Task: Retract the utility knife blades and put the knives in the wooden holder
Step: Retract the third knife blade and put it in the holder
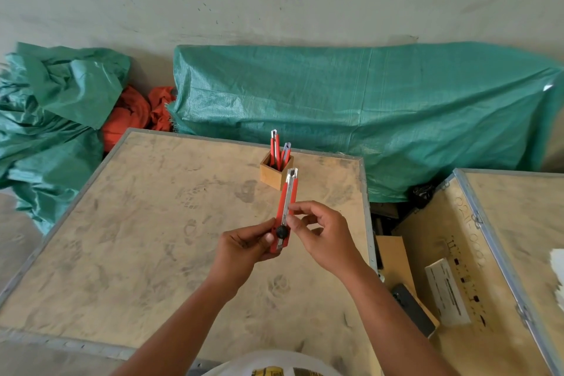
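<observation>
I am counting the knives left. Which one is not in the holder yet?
The red knife gripped by both hands above the table; the others stand in the wooden holder.

Two bare hands meet at lower centre of the frame

The left hand [244, 246] curls closed, thumb on top; the right hand [320, 238] pinches with forefinger and thumb just beside it. Both forearms rise from the bottom edge, converging.

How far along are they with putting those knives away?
Partly done: knives already stand in the wooden holder. The left hand holds a red knife upright while the right hand works its slider; no blade shows at its tip. It still has to go in the holder. No other loose knives show on the board.
</observation>
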`<move>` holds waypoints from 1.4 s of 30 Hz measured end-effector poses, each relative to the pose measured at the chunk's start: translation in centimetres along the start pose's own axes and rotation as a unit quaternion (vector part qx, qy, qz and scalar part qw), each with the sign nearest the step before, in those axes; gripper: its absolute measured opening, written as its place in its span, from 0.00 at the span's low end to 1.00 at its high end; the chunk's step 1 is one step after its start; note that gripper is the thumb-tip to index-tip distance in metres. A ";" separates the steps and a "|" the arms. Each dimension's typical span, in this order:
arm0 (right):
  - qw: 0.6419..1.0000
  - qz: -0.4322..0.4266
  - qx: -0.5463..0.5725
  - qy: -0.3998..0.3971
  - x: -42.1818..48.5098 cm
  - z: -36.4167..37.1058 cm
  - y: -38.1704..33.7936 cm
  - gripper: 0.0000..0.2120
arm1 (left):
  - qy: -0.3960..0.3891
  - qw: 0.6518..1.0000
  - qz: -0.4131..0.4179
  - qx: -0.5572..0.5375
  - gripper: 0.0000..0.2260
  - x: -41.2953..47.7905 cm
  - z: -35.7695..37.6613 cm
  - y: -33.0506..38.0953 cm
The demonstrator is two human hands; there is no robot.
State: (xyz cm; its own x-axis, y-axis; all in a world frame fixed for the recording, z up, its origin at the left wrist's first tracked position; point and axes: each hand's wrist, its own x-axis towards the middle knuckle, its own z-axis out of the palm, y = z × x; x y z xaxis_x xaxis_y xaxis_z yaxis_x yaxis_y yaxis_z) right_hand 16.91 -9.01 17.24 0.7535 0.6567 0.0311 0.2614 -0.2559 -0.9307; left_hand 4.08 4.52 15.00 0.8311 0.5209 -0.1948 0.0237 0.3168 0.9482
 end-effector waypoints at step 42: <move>0.977 -0.039 -0.195 0.075 23.9 5.5 12.9 0.19 | 0.022 0.859 -0.006 0.511 0.23 29.1 -2.4 -3.6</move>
State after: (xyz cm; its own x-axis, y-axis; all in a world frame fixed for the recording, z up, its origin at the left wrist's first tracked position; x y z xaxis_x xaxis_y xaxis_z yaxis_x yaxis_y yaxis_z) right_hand 35.01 7.29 3.99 0.7946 0.5806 0.1777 0.5096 -0.4787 -0.7149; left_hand 26.86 20.41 5.30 0.8055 0.5597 -0.1946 0.5275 -0.5277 0.6658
